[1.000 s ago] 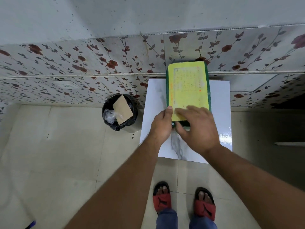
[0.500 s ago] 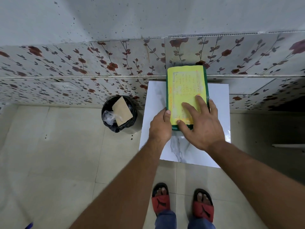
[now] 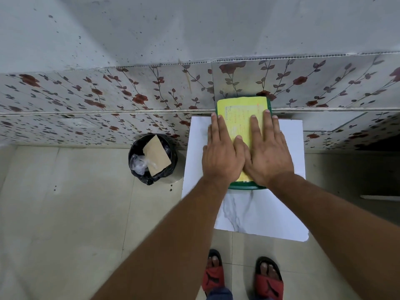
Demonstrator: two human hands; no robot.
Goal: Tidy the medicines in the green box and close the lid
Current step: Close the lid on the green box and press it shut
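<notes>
The green box [image 3: 246, 185] stands on a white marble-patterned table [image 3: 259, 211], its far end against the wall. Its lid is down, and a yellow printed sheet [image 3: 240, 113] covers the top of the lid. My left hand [image 3: 220, 154] lies flat on the lid's left half, fingers straight and pointing at the wall. Flat on the right half rests my right hand [image 3: 268, 156], its thumb touching the left hand. Neither hand holds anything. The medicines are hidden inside the box.
A black-lined bin [image 3: 152, 161] with a brown card and crumpled plastic stands on the tiled floor left of the table. The flowered wall [image 3: 129, 98] runs right behind the box. My feet in red sandals [image 3: 242, 278] are below the table's near edge.
Both hands have slid forward from the box's near end onto the top of the lid and now lie flat side by side. The camera has moved closer.
</notes>
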